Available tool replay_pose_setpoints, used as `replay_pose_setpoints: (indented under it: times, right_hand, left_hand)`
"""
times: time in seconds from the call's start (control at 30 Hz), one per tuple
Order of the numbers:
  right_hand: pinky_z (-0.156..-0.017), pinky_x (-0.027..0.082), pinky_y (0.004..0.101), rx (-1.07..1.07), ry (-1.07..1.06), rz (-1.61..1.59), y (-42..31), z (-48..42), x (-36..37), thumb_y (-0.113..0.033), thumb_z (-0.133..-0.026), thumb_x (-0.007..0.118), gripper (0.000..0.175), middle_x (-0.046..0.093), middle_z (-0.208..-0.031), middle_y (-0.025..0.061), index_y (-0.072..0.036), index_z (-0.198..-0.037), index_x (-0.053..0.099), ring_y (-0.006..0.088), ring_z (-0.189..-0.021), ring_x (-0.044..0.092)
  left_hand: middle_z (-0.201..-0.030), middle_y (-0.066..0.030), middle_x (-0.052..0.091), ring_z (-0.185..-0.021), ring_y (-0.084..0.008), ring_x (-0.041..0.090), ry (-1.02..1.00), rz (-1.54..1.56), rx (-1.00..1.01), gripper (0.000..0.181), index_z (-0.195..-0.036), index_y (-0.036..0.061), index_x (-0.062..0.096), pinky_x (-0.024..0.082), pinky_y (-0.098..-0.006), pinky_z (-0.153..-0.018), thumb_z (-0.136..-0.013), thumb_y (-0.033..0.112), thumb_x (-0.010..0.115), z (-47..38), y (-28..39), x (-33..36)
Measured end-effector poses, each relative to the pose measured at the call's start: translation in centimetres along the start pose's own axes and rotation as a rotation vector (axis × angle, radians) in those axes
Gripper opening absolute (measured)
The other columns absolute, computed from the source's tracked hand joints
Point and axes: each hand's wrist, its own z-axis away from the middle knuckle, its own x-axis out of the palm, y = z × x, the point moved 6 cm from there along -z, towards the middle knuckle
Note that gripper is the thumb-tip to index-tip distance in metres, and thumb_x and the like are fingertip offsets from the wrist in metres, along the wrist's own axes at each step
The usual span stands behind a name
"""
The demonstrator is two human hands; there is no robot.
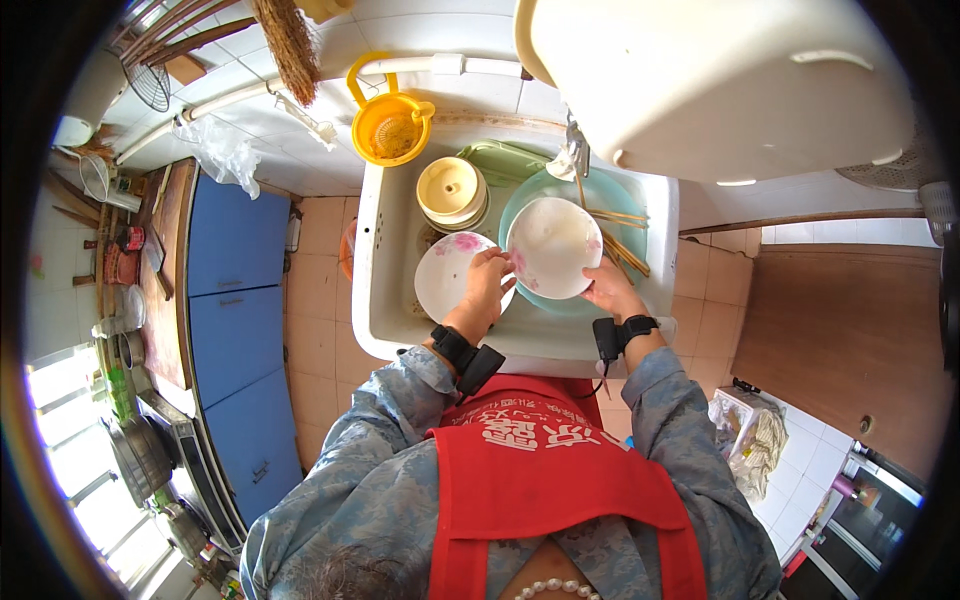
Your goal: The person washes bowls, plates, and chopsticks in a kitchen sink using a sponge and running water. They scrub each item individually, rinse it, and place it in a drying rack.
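Observation:
My right hand [613,286] grips the lower right rim of a white plate [559,244] with pink flowers, tilted above a pale teal basin [551,304]. My left hand [487,281] has curled fingers close to that plate's left rim; whether they touch it cannot be made out. Under my left hand lies a second white flowered plate [442,281], partly hidden by the hand. Wooden chopsticks [628,255] rest in the basin. Behind the second plate stands a stack of cream-coloured bowls [450,187]. All this sits in a white sink [361,300].
A yellow strainer basket [391,135] hangs at the sink's back left corner. A green plastic container [506,161] leans at the back beside the tap [576,146]. A large cream container [720,97] overhangs the right. Blue cabinets [236,315] stand left, a brown panel [832,337] right.

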Motion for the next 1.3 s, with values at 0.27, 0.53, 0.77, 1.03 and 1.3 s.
replay_pose_setpoints:
  times: [0.27, 0.53, 0.77, 1.03, 1.3]
  right_hand:
    - [-0.091, 0.052, 0.0446, -0.236, 0.037, -0.247, -2.1, -0.1, 3.6, 0.002, -0.087, 0.051, 0.046, 0.056, -0.124, 0.0123, -0.008, -0.131, 0.047, 0.0282, -0.111, 0.059]
    - [-0.094, 0.049, 0.0412, -0.576, 0.073, -0.121, -8.7, 4.7, 4.1, 0.005, -0.087, 0.049, 0.025, 0.061, -0.118, 0.0100, -0.009, -0.106, 0.059, 0.0251, -0.111, 0.058]
    - [-0.100, 0.044, 0.0343, -0.704, -0.152, -0.106, -9.8, 4.7, 4.8, -0.007, -0.093, 0.055, 0.004, 0.063, -0.117, 0.0073, -0.009, -0.091, 0.059, 0.0196, -0.108, 0.057]
    - [-0.101, 0.044, 0.0339, -0.352, 0.292, 0.481, -7.0, 2.7, 2.6, -0.011, -0.096, 0.049, 0.030, 0.057, -0.132, 0.0082, -0.005, -0.124, 0.058, 0.0207, -0.118, 0.055]
    - [-0.091, 0.048, 0.0448, -0.103, 0.249, 1.893, -0.5, -0.3, 2.9, -0.006, -0.081, 0.052, 0.032, 0.061, -0.116, 0.0218, -0.004, -0.111, 0.064, 0.0370, -0.108, 0.059]
  left_hand:
    - [-0.123, -0.0140, 0.050, -0.113, -0.0288, 0.052, -0.309, 0.193, -0.404, 0.030, -0.123, -0.0030, 0.046, 0.040, -0.0498, -0.104, -0.093, 0.005, 0.042, -2.5, -3.7, 4.4]
    - [-0.138, -0.0251, 0.043, -0.131, -0.0360, 0.041, -0.297, 0.591, -0.334, 0.042, -0.135, -0.0099, 0.035, 0.034, -0.0495, -0.111, -0.095, 0.001, 0.034, -3.4, -2.0, 6.4]
    - [-0.135, -0.0251, 0.049, -0.125, -0.0332, 0.049, -0.459, 0.567, -0.333, 0.043, -0.133, -0.0135, 0.039, 0.035, -0.0412, -0.112, -0.101, 0.015, 0.042, -0.4, 0.7, 5.3]
    - [-0.125, -0.0093, 0.060, -0.118, -0.0221, 0.056, -0.422, 0.507, -0.121, 0.039, -0.128, -0.0001, 0.048, 0.041, -0.0387, -0.108, -0.091, 0.000, 0.059, 1.1, 2.0, 3.2]
    - [-0.123, -0.0095, 0.060, -0.116, -0.0247, 0.057, -0.419, 0.423, 0.041, 0.042, -0.131, 0.0058, 0.046, 0.042, -0.0437, -0.107, -0.091, 0.000, 0.058, 1.7, 3.9, 2.5]
